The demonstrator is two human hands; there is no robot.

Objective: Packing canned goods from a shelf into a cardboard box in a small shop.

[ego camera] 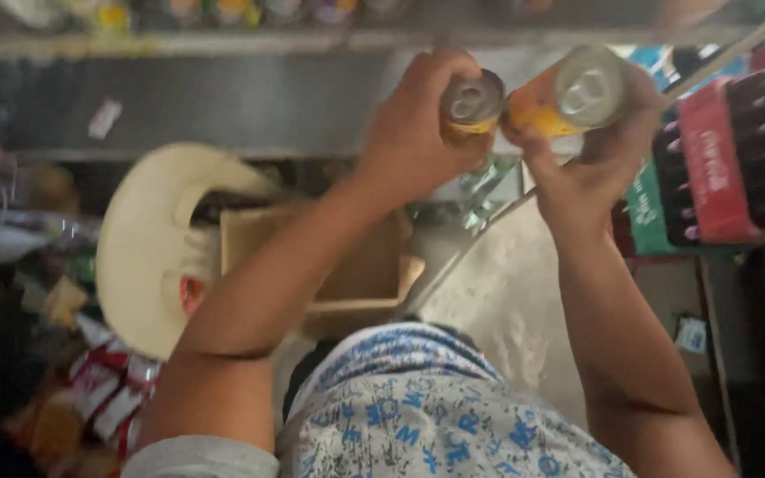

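The left hand [413,124] holds a small can [471,106], with its fingers wrapped tight around it. The small can's silver top faces the camera, so its long way points up toward the viewer. Just right of the small can, and touching or almost touching it, is a bigger orange can [564,96]. The right hand [604,146] holds this one with closed fingers around its side. The orange can tilts, and its round silver top points up and to the right.

Far right of the small can stands a red pack of dark bottles [728,159] with a green pack edge beside it. Below the small can is an open brown cardboard box [356,265]. Left of that box is a pale plastic chair [148,248]. Low and far left of the small can lie red and white packets [108,389].
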